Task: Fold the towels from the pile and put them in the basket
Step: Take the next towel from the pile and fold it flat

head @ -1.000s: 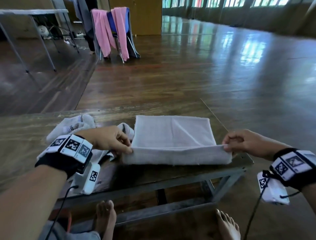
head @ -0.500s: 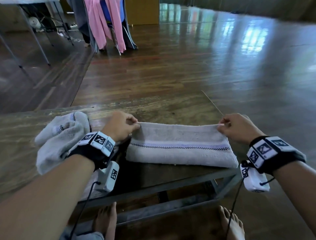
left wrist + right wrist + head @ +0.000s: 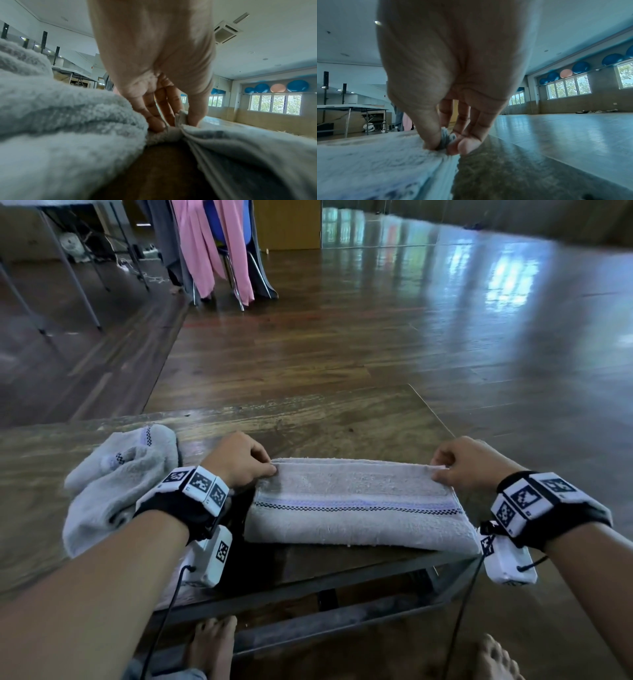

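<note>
Towel (image 3: 352, 505), pale grey with a lilac stripe edged in black checks, lies folded into a long band at the near right end of the wooden desk (image 3: 308, 422). The left hand (image 3: 239, 462) pinches its far corner at nine o'clock between thumb and fingers (image 3: 155, 108); the right hand (image 3: 469, 463) pinches the far corner at three o'clock, thumb against fingers (image 3: 464, 143). A rumpled pile of towels (image 3: 116, 481) sits just beside the left wrist. Both wrists wear black bands with square black-and-white marker tags; no readable words. Beyond, a glossy dark wood floor (image 3: 411, 320), pink cloths over a chair (image 3: 222, 251) at eleven o'clock, and blue and pink balls (image 3: 580, 67) above the windows.
</note>
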The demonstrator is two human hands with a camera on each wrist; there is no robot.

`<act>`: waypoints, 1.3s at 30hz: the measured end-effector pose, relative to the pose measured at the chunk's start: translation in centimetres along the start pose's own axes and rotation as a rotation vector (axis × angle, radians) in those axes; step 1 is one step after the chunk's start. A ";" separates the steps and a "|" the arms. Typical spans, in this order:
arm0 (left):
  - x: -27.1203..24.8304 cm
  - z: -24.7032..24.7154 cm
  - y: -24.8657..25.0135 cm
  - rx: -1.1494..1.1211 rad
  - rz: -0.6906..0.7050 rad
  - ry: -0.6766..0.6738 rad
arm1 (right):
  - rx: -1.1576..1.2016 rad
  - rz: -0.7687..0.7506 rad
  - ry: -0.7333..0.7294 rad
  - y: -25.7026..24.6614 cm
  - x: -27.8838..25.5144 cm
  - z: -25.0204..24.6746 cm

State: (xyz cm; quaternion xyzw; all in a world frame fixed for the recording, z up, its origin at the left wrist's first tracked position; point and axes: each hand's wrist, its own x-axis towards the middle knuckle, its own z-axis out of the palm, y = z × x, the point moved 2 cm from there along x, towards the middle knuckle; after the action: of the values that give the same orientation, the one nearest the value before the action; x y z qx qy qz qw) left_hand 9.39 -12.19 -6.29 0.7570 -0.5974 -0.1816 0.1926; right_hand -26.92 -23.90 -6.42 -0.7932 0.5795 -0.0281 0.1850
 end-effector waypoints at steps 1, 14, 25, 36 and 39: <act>-0.1 -0.1 -0.1 0.002 -0.014 -0.012 | -0.004 -0.011 -0.008 -0.2 -0.2 0.1; -0.4 0.2 0.2 0.061 0.087 0.061 | 0.027 -0.007 0.081 -0.1 -1.2 0.3; -0.4 -2.1 2.3 0.073 0.202 0.215 | 0.068 -0.040 0.235 -1.9 -1.1 -1.7; -4.4 -6.4 3.7 -0.014 0.383 0.419 | 0.224 -0.350 0.470 -1.4 -5.4 -3.9; -4.4 -3.4 1.7 0.134 0.174 -0.080 | -0.094 -0.213 0.021 0.0 -5.7 -0.6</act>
State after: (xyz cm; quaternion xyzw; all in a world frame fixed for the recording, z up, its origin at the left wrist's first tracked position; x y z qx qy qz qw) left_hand 8.74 -8.03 -2.32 0.7055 -0.6790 -0.1539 0.1325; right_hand -28.94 -18.71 -4.89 -0.8579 0.4943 -0.0286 0.1377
